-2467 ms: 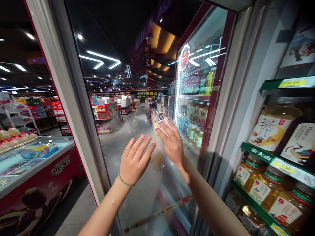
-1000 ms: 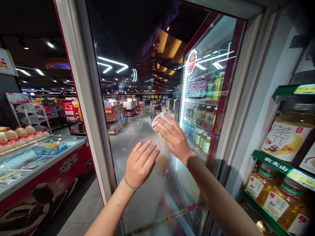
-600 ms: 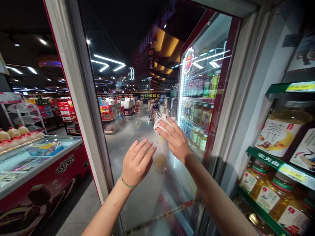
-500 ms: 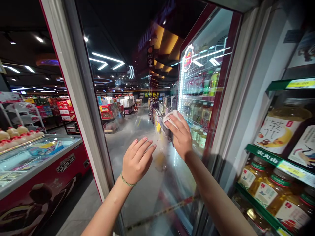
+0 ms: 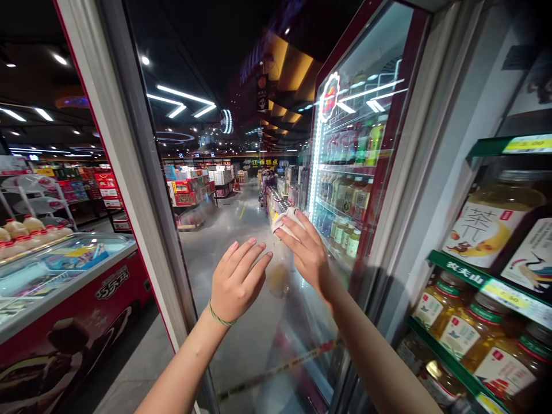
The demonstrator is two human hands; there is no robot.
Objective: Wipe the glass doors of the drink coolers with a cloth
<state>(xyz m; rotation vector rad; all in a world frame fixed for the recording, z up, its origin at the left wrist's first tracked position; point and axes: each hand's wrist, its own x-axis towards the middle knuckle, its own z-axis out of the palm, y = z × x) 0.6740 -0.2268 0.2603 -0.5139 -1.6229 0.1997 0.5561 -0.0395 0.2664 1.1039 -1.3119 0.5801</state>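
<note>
Under the fingers of my right hand (image 5: 307,253) is a white cloth (image 5: 288,223), pressed flat against the glass door (image 5: 241,345). The palm of that hand hides part of the cloth. To its left, my left hand (image 5: 240,279) has its fingers stretched out and a thin green band at the wrist; it holds nothing. It is close to the glass, but I cannot tell whether it touches it. The pane shows reflections of a store aisle and a lit drinks cooler.
The door's pale metal frame (image 5: 129,190) slants along the left. Beyond it stands a red ice-cream freezer (image 5: 99,310) with bottles above. At the right, shelves with green price strips (image 5: 461,268) hold bottled drinks (image 5: 491,224) close to my right arm.
My right hand has slid the cloth down and to the left over the glass, closer to my left hand. My left hand has barely moved. The whole view has shifted slightly.
</note>
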